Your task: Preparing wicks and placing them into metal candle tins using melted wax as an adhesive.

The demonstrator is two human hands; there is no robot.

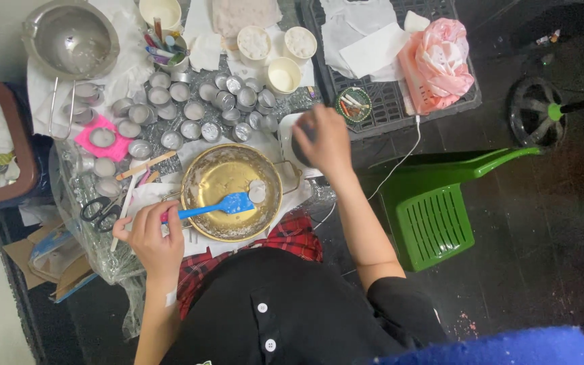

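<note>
Gripping the handle of a blue spatula [219,206], the left hand [149,236] sits just outside the near-left rim of the brass bowl [204,177], fingers curled shut around the handle; spatula blade lies inside the bowl, toward its near side, with a small pale lump of wax [257,191] just beside the blade tip; right hand [324,140] hovers past the bowl's far-right rim, over a dark object on a white base [290,138]; hand is blurred, fingers bent down toward that object, cannot tell whether they grip it. Beyond the bowl, on its far side, a cluster of small silver tins [197,108] spread on foil; far-left of the bowl a large steel mixing bowl [72,40]; left of the bowl black scissors [99,211] and a pink square [103,138] under one tin; far beyond the bowl three white cups [275,51]; right of the bowl a green plastic stool [434,209] on dark floor; a pink bag [437,64] on a black crate [386,101] far-right of the bowl.
</note>
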